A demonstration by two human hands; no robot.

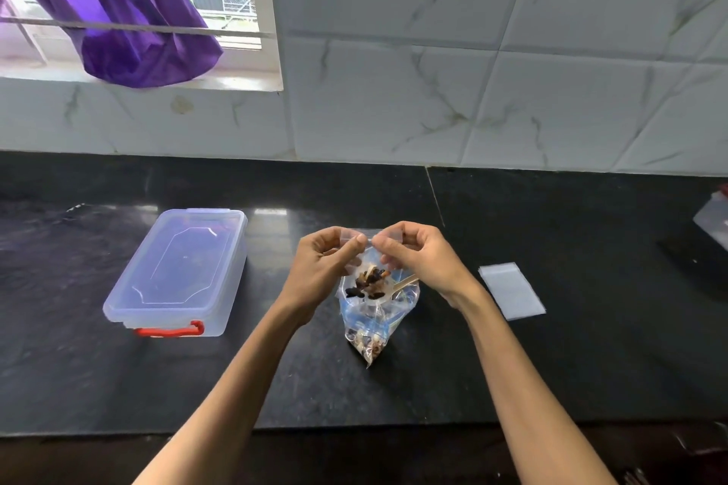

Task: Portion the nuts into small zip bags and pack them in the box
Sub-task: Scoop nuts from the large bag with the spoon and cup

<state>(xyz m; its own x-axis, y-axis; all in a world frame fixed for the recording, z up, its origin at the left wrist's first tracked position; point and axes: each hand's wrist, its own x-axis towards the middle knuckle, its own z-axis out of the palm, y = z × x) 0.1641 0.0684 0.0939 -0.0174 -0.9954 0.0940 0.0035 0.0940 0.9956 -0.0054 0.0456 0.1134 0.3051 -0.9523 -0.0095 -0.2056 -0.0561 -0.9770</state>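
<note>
Pinching the top strip of a small zip bag [364, 248], the left hand [323, 268] and the right hand [417, 256] each grip one end of its mouth between thumb and fingers, knuckles nearly meeting above the bench [512, 366]. The bag hangs from that grip with a portion of mixed nuts [368, 283] settled low in it, which suggests the strip is being pressed shut while the load's weight keeps the sides straight.

Directly beneath the small bag lies a larger clear supply bag [374, 327], more nuts gathered in its near corner; a light wooden stick [405, 282], perhaps a spoon handle, pokes out beside the right wrist. Holding the portion over the supply bag probably means any spilled nut drops back in.

Left of the small bag stands the clear box [177, 272] with red latches, lid on, so packing is not yet done. Right of the small bag a stack of empty zip bags [512, 289] lies flat, within reach.
</note>
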